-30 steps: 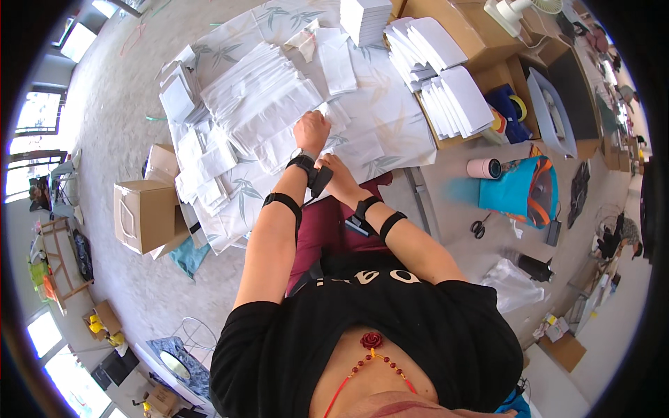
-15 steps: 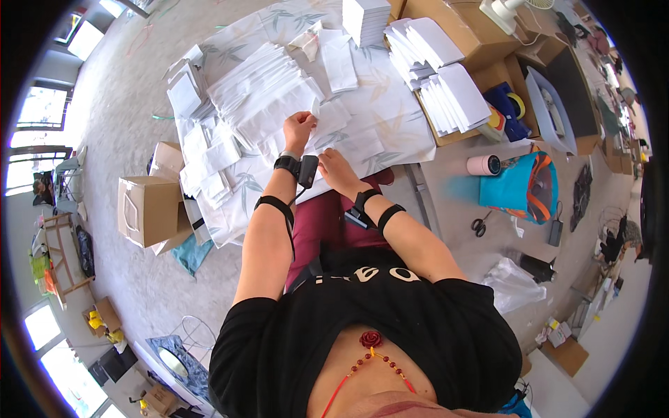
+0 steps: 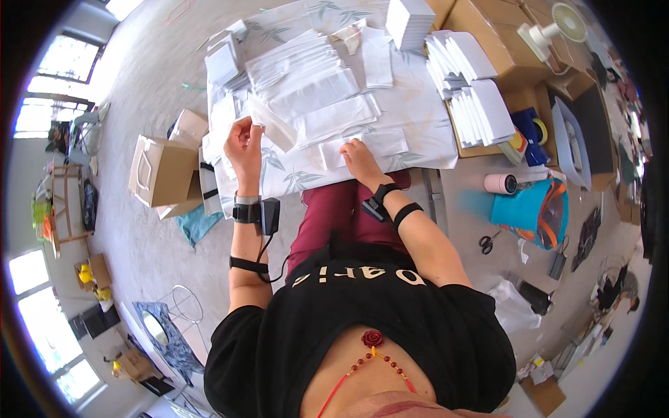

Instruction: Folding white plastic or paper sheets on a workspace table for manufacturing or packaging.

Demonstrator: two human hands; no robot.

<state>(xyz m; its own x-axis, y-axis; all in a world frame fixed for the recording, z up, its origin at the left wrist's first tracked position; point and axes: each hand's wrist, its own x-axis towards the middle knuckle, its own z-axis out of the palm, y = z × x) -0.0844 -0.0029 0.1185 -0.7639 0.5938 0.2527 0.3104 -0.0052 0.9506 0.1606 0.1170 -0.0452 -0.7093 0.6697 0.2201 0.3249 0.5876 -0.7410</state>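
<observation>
My left hand [image 3: 244,144] pinches one edge of a thin white paper piece [image 3: 274,125], raised at a slant over the left part of the table. My right hand [image 3: 360,161] rests near the table's front edge, its slightly bent fingers on a flat white paper strip [image 3: 387,143]. What lies under those fingertips is hidden. Just beyond, more flat white papers [image 3: 338,118] overlap. Behind them spreads a large fanned stack of white folded papers [image 3: 300,66]. Another pile [image 3: 223,66] stands at the far left of the table.
A leaf-patterned cloth [image 3: 425,139] covers the table. At the right, cardboard boxes [image 3: 481,42] hold stacked white packets [image 3: 481,111], with a small fan [image 3: 557,28] near them. A pink cup [image 3: 500,183], blue bag [image 3: 523,214] and scissors [image 3: 488,242] sit right; a carton [image 3: 157,171] stands left.
My left hand has moved left and toward me, carrying the paper piece away from the fanned stack. The right hand has come onto the strip. The whole view has shifted a little.
</observation>
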